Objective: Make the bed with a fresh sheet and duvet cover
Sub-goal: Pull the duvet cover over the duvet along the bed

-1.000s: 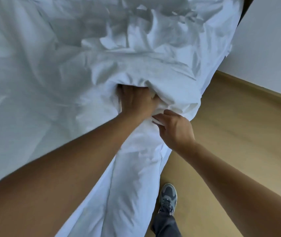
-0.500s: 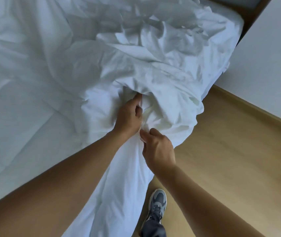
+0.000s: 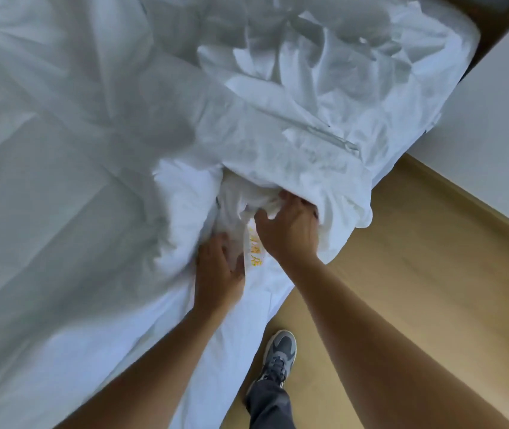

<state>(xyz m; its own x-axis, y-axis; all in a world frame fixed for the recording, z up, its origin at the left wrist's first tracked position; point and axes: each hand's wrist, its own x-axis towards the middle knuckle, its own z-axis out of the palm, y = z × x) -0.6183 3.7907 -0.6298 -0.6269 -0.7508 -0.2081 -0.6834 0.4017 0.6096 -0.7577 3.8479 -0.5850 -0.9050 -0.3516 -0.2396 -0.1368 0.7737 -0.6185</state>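
A crumpled white duvet cover (image 3: 302, 125) lies heaped over the right side of the bed, its open edge facing me. A quilted white duvet (image 3: 45, 212) spreads across the left of the bed. My left hand (image 3: 219, 270) grips a fold of white fabric at the bed's near edge. My right hand (image 3: 290, 227) reaches into the cover's opening, fingers curled round bunched white cloth. Yellow embroidered lettering (image 3: 254, 252) shows on the fabric between my hands.
Light wooden floor (image 3: 417, 274) runs along the bed's right side. A white wall (image 3: 494, 119) rises at the right with a wooden skirting strip. My foot in a grey shoe (image 3: 281, 354) stands on the floor beside the bed.
My right hand has moved forward into the cover's opening and taken hold of bunched cloth. My left hand has pulled back towards me. The yellow lettering has come into sight.
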